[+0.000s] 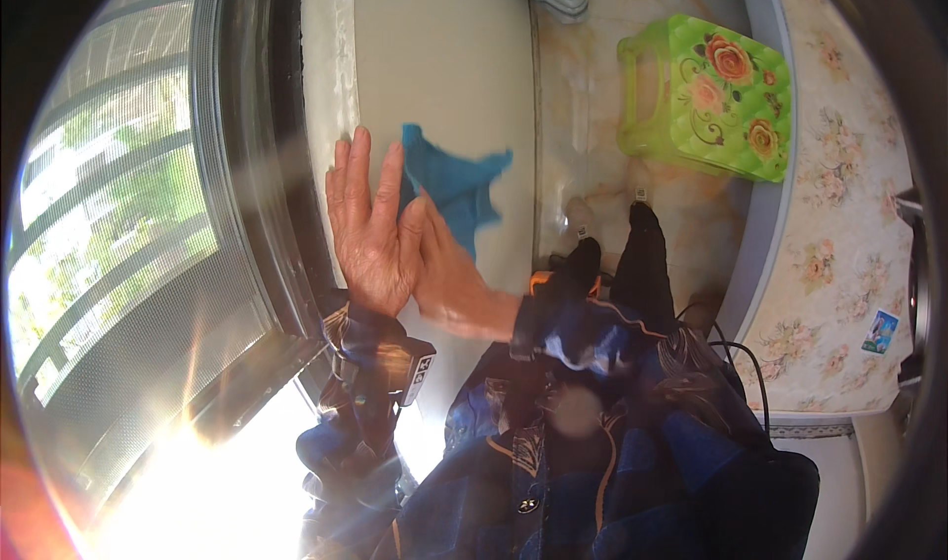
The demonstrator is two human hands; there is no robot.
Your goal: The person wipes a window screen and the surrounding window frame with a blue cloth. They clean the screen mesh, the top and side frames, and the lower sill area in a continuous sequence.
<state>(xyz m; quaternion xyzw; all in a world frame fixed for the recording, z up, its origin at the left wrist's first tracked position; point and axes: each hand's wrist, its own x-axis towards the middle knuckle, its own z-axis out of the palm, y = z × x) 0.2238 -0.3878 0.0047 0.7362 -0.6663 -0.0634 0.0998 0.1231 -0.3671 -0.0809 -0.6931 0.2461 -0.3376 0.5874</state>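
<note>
My left hand (370,227) is held over a cream window ledge (444,56) with its back up. Its fingers point away from me, the index finger spread from the others, and nothing shows in its grasp. My right hand (459,282) comes in from the right and meets the left at the thumb. The left hand covers part of the right hand's fingers, so their grip is hidden. A crumpled blue cloth (455,178) lies on the ledge just beyond both hands. Its near edge passes behind the right hand; whether the fingers pinch it cannot be told.
At left stands a dark-framed window with a mesh screen (148,190), strong sunlight glaring below. A green plastic stool (729,97) with printed roses stands on the marbled floor tiles (570,115). On the right is a table with a floral tablecloth (837,190), bearing a small card (880,332).
</note>
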